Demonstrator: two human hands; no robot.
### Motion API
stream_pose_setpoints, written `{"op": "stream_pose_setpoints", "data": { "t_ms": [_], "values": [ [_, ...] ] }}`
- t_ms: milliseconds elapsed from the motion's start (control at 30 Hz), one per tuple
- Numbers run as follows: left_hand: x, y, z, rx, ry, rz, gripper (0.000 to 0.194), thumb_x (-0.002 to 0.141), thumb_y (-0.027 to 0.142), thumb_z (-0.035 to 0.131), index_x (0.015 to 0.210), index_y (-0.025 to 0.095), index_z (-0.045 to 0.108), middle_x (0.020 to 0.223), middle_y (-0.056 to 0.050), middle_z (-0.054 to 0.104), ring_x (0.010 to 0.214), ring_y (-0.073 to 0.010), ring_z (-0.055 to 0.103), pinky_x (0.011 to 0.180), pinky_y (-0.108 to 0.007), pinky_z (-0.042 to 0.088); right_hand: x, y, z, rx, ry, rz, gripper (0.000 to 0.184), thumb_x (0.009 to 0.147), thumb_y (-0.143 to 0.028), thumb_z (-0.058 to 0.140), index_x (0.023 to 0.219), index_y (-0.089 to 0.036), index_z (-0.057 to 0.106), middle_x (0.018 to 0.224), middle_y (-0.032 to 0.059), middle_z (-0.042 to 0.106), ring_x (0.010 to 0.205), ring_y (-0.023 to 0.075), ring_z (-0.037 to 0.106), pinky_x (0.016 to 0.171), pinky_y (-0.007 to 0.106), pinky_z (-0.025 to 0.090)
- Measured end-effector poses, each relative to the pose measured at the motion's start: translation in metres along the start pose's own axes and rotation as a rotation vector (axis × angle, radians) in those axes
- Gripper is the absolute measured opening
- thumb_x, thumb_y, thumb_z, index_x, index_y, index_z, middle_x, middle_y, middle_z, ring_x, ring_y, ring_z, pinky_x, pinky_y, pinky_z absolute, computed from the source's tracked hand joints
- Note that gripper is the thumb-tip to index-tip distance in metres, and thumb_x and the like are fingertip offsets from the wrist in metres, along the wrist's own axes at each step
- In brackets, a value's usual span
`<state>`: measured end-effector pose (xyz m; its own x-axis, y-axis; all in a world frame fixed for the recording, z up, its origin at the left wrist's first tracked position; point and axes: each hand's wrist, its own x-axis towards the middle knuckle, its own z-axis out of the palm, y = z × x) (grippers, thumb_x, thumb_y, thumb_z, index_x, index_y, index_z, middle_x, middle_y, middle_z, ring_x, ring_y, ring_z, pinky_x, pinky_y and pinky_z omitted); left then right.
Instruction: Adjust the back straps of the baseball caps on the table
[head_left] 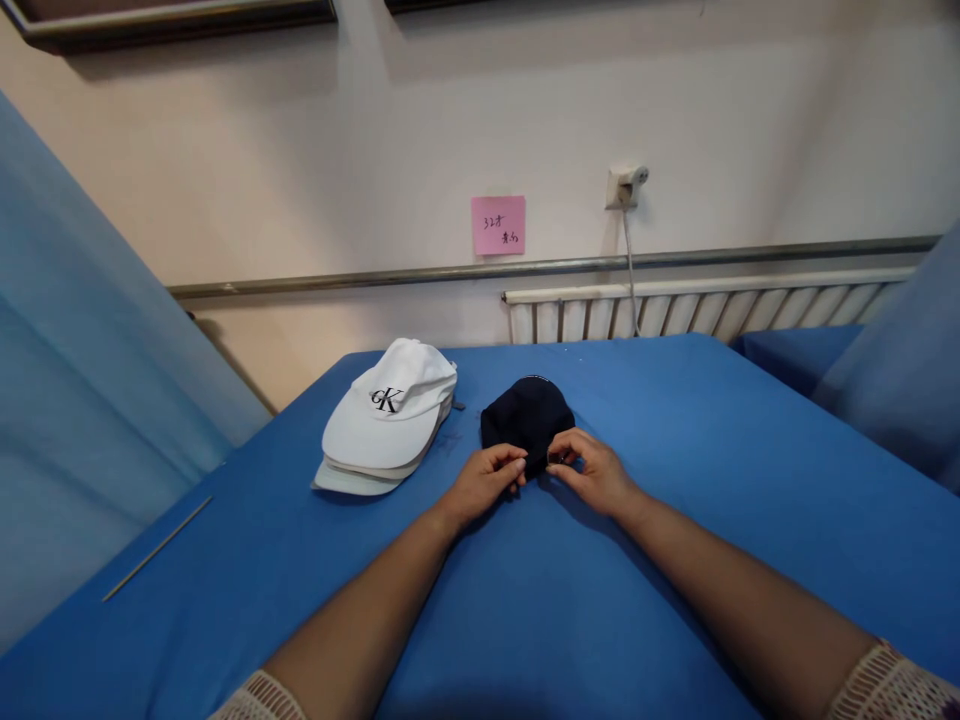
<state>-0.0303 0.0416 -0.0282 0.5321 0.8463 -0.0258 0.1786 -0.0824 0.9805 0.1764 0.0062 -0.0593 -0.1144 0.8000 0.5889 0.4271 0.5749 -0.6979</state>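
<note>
At the centre of the frame, the dark cap (525,412) is pinched at its near edge by the left hand (486,482) and the right hand (596,473), fingers narrowed. It is carried by a blue surface (739,460), where stacked pale caps (386,415) are set left of centre, a thin stick (157,549) is laid by the left edge, and open room is left at right. The far edge is backed by a wall (300,180) and radiator (690,310), the sides by curtains (90,400).
</note>
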Motion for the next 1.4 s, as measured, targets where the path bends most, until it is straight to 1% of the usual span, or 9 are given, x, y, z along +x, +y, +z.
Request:
{"op": "stream_pose_setpoints", "data": {
  "t_ms": [200, 467, 533, 667, 833, 900, 1100, 1200, 1400],
  "values": [
    [0.000, 0.002, 0.000, 0.075, 0.001, -0.024, 0.034, 0.077, 0.046, 0.066, 0.082, 0.013, 0.063, 0.058, 0.003, 0.053, 0.051, -0.0080, 0.045, 0.051, -0.021, 0.035, -0.001, 0.000, -0.001, -0.041, -0.025, 0.000, 0.010, 0.081, -0.019, 0.065, 0.089, -0.022, 0.060, 0.083, 0.0007, 0.060, 0.072, 0.0137, 0.059, 0.065, 0.028, 0.051],
    [-0.003, 0.007, 0.000, 0.175, -0.011, -0.015, 0.031, 0.076, 0.044, 0.065, 0.075, 0.013, 0.063, 0.055, 0.005, 0.049, 0.051, -0.0078, 0.039, 0.050, -0.021, 0.030, -0.002, -0.007, -0.008, -0.149, -0.153, -0.020, 0.007, 0.085, -0.019, 0.061, 0.092, -0.021, 0.059, 0.084, 0.0013, 0.060, 0.071, 0.0134, 0.059, 0.064, 0.027, 0.049],
    [-0.003, 0.006, 0.001, 0.186, -0.012, -0.005, 0.029, 0.076, 0.043, 0.064, 0.075, 0.013, 0.064, 0.057, 0.004, 0.050, 0.052, -0.0080, 0.040, 0.050, -0.021, 0.031, -0.002, -0.009, -0.009, -0.156, -0.180, -0.013, 0.008, 0.086, -0.019, 0.061, 0.092, -0.021, 0.059, 0.083, 0.0012, 0.060, 0.071, 0.0135, 0.059, 0.064, 0.027, 0.048],
    [-0.003, 0.007, 0.000, 0.159, -0.045, -0.007, 0.030, 0.078, 0.043, 0.063, 0.078, 0.014, 0.064, 0.061, 0.002, 0.055, 0.055, -0.0094, 0.045, 0.052, -0.021, 0.034, -0.001, -0.011, -0.011, -0.160, -0.178, -0.017, 0.008, 0.085, -0.017, 0.062, 0.092, -0.021, 0.059, 0.084, 0.0014, 0.061, 0.073, 0.0142, 0.060, 0.066, 0.027, 0.049],
    [-0.006, 0.009, 0.000, 0.136, -0.108, 0.003, 0.031, 0.078, 0.044, 0.062, 0.080, 0.013, 0.064, 0.063, 0.001, 0.056, 0.058, -0.0101, 0.048, 0.054, -0.021, 0.036, -0.002, -0.011, -0.012, -0.183, -0.169, -0.069, 0.009, 0.086, -0.016, 0.061, 0.093, -0.022, 0.059, 0.085, 0.0016, 0.061, 0.074, 0.0147, 0.060, 0.066, 0.027, 0.048],
    [-0.007, 0.010, 0.001, 0.157, -0.102, 0.013, 0.029, 0.079, 0.043, 0.062, 0.079, 0.014, 0.064, 0.063, 0.001, 0.056, 0.057, -0.0099, 0.047, 0.054, -0.021, 0.036, -0.002, -0.011, -0.012, -0.192, -0.175, -0.096, 0.009, 0.086, -0.016, 0.060, 0.093, -0.022, 0.058, 0.087, 0.0024, 0.061, 0.076, 0.0154, 0.060, 0.068, 0.028, 0.049],
    [-0.006, 0.012, 0.004, 0.208, -0.020, 0.072, 0.026, 0.081, 0.038, 0.059, 0.082, 0.013, 0.066, 0.066, 0.000, 0.059, 0.061, -0.0114, 0.049, 0.058, -0.022, 0.039, -0.004, -0.010, -0.011, -0.208, -0.200, -0.116, 0.008, 0.088, -0.018, 0.059, 0.096, -0.021, 0.057, 0.090, 0.0039, 0.062, 0.076, 0.0161, 0.060, 0.068, 0.029, 0.049],
    [-0.005, 0.011, 0.004, 0.251, -0.022, 0.082, 0.024, 0.080, 0.036, 0.059, 0.080, 0.013, 0.068, 0.068, -0.001, 0.060, 0.062, -0.0114, 0.049, 0.059, -0.022, 0.039, -0.004, -0.008, -0.011, -0.211, -0.210, -0.118, 0.008, 0.088, -0.019, 0.059, 0.096, -0.021, 0.057, 0.091, 0.0043, 0.062, 0.078, 0.0167, 0.061, 0.068, 0.030, 0.050],
    [-0.004, 0.008, 0.003, 0.274, -0.024, 0.045, 0.020, 0.077, 0.031, 0.059, 0.076, 0.013, 0.068, 0.064, 0.001, 0.058, 0.058, -0.0101, 0.046, 0.057, -0.022, 0.035, -0.004, -0.009, -0.012, -0.200, -0.221, -0.109, 0.011, 0.088, -0.018, 0.060, 0.098, -0.021, 0.057, 0.092, 0.0043, 0.063, 0.078, 0.0167, 0.061, 0.069, 0.030, 0.050]
  ]
}}
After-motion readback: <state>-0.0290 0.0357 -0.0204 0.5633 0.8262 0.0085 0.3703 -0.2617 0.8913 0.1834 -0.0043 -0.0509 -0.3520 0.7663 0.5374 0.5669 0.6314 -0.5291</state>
